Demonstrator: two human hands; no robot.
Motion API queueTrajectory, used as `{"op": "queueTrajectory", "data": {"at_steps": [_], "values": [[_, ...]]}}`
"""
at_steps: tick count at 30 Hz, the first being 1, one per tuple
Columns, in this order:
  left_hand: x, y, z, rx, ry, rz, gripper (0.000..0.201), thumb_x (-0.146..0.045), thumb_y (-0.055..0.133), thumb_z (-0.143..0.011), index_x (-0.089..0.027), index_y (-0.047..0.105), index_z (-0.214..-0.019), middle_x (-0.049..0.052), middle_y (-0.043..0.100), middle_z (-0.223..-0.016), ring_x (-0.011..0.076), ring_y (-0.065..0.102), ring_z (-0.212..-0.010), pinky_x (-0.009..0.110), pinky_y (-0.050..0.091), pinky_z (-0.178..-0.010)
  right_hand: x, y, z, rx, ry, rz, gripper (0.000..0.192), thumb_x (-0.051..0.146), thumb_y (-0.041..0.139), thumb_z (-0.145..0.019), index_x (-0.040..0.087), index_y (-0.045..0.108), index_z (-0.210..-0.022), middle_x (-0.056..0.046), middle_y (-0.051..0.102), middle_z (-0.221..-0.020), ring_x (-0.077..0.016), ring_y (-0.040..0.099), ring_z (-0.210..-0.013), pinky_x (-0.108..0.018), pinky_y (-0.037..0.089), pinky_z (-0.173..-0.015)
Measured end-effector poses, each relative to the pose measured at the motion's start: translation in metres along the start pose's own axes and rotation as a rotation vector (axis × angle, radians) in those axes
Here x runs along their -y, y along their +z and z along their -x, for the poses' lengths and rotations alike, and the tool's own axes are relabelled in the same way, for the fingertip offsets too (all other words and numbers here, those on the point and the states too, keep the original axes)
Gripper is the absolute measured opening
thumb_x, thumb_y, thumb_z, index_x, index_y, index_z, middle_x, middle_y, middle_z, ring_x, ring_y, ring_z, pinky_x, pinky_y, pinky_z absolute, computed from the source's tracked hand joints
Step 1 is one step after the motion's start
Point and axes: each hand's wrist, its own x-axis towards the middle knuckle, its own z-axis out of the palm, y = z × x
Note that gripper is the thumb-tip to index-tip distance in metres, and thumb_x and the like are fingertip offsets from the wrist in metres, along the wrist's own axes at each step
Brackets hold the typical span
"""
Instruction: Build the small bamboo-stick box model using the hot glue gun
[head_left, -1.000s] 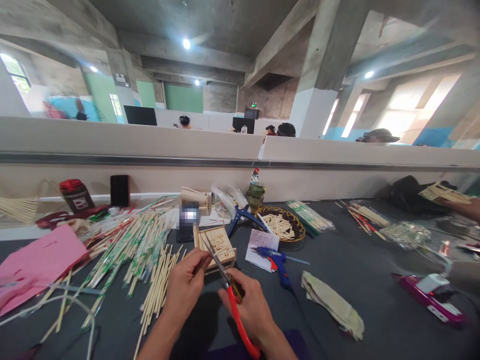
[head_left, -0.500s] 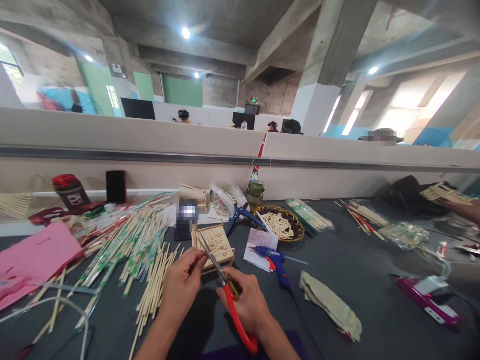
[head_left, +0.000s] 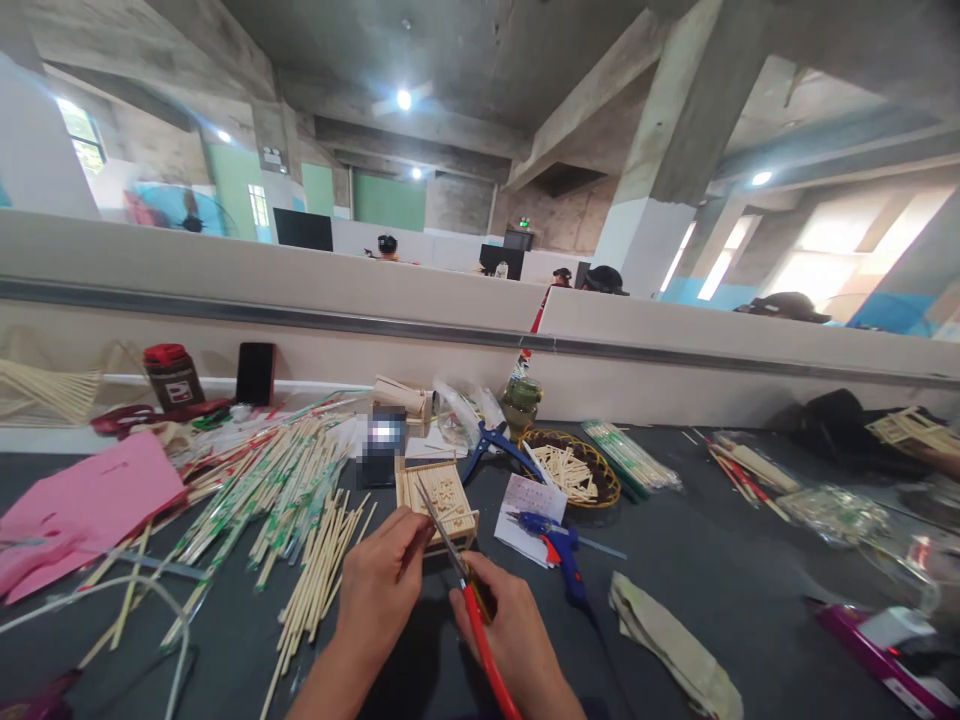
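Observation:
My right hand (head_left: 504, 612) is wrapped round a pair of scissors (head_left: 480, 632) with red handles. The long metal blades point up and to the left, past my left fingertips. My left hand (head_left: 384, 578) is closed in a pinch beside the blades; whatever lies between its fingers is hidden. Just beyond both hands stands a small frame built of wooden sticks (head_left: 439, 490), with a slatted top, and the blade tips overlap it in view. Left of my left hand lies a pile of bare wooden sticks (head_left: 319, 570).
Wrapped chopsticks (head_left: 277, 480) spread across the left, beside pink paper (head_left: 97, 500). A blue glue gun (head_left: 559, 540) rests on a paper note (head_left: 517, 505), near a basket (head_left: 611, 490) of short sticks. Rightward are a cloth glove (head_left: 675, 645) and a purple power strip (head_left: 870, 650).
The whole view has shifted, so the table things appear a little lower and farther right. Both hands keep nearly the same pose, with the scissors still in my right hand.

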Motion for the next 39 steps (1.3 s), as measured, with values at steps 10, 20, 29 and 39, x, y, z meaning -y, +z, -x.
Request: {"op": "queueTrajectory", "data": {"at_steps": [10,20,29,39], "values": [[0.002,0.004,0.003,0.010,-0.002,0.022,0.023,-0.023,0.043,-0.094,-0.022,0.060,-0.079,0.001,0.063,-0.076,0.0142,0.062,-0.071,0.021,0.043,-0.063,-0.009,0.006,0.004,-0.057,-0.059,-0.015,0.031,0.012,0.052,-0.076,0.021,0.064,-0.102,-0.003,0.064,-0.078,-0.0175,0.063,-0.072,-0.022,0.049,-0.068],[-0.003,0.002,0.003,0.066,0.018,-0.003,0.021,-0.021,0.044,-0.093,-0.022,0.058,-0.077,0.001,0.064,-0.077,0.0146,0.063,-0.072,0.021,0.043,-0.061,-0.018,0.015,0.007,-0.134,-0.071,-0.030,0.021,0.030,0.056,-0.085,0.021,0.061,-0.103,-0.002,0.064,-0.080,-0.0151,0.060,-0.068,-0.020,0.048,-0.063],[-0.005,0.002,0.004,0.071,-0.002,0.011,0.023,-0.021,0.044,-0.093,-0.022,0.059,-0.075,0.000,0.063,-0.073,0.0141,0.062,-0.068,0.021,0.042,-0.061,-0.006,0.009,0.005,-0.045,-0.022,0.033,0.011,0.030,0.057,-0.085,0.020,0.059,-0.088,0.002,0.057,-0.070,-0.0124,0.051,-0.060,-0.019,0.039,-0.057],[-0.001,0.006,0.003,0.039,-0.028,0.048,0.022,-0.025,0.046,-0.093,-0.023,0.064,-0.079,0.000,0.066,-0.075,0.0145,0.063,-0.069,0.022,0.044,-0.062,-0.002,0.002,0.000,-0.015,-0.074,0.017,0.005,0.024,0.057,-0.084,0.019,0.059,-0.084,0.001,0.061,-0.069,-0.0120,0.051,-0.058,-0.019,0.036,-0.056]]}}
